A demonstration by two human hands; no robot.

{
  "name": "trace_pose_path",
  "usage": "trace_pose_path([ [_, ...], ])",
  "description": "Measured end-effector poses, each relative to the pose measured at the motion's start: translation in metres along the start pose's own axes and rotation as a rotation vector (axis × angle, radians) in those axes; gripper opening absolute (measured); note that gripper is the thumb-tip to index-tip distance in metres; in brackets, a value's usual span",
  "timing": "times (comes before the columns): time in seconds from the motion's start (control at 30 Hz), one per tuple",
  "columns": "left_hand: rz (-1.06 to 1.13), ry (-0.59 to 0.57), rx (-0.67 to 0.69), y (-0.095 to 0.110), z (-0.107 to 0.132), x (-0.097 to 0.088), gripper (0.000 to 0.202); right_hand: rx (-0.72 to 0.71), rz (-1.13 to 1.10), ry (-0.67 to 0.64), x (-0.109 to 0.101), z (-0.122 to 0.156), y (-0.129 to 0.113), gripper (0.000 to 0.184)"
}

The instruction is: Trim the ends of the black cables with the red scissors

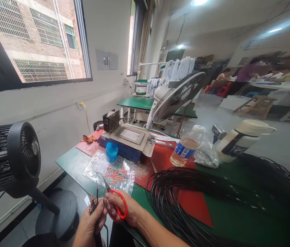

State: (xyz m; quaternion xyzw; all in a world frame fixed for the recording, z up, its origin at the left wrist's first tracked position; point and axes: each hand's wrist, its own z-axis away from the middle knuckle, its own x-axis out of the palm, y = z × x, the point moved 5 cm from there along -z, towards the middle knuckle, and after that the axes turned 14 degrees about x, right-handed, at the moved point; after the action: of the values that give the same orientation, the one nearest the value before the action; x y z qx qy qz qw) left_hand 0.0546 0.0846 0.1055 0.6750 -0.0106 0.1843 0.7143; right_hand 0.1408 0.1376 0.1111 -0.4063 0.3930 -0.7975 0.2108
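My left hand [93, 219] is closed around a bundle of thin black cables [92, 207], whose ends point upward with reddish and coppery tips. One cable end stands taller than the others. My right hand [129, 207] grips a pair of scissors [125, 200] with red handles, the pointed blades angled up and away to the left. The fingertips of both hands meet at the cable ends; what lies exactly between them is too small to make out. Just beyond, a clear plastic bag [91, 168] lies flat on the table, strewn with red and orange clippings [115, 174].
A blue cup [111, 154] stands before a blue-sided machine [119, 147] with a small fan. Coiled black cables [165, 192] cover the right side, near a bottle [184, 151] and a jug [233, 144]. Fans stand left [24, 154] and behind [178, 97]. People sit far right.
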Motion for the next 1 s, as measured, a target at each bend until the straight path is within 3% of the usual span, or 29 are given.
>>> trace_pose_path([
  [0.37,-0.027,0.089,0.011,0.002,0.000,-0.005,0.036,0.006,0.003,0.025,0.001,0.004,-0.005,0.045],
  [0.57,-0.013,-0.011,-0.045,0.002,0.001,0.000,0.038,-0.051,-0.037,0.114,-0.006,0.004,-0.011,0.044],
  [0.73,-0.006,-0.080,-0.082,0.000,0.002,0.001,0.038,-0.052,-0.048,0.102,-0.007,0.004,-0.012,0.046],
  [1.0,0.014,-0.061,-0.117,-0.003,0.002,0.000,0.037,-0.089,-0.017,0.081,-0.006,0.006,-0.014,0.044],
])
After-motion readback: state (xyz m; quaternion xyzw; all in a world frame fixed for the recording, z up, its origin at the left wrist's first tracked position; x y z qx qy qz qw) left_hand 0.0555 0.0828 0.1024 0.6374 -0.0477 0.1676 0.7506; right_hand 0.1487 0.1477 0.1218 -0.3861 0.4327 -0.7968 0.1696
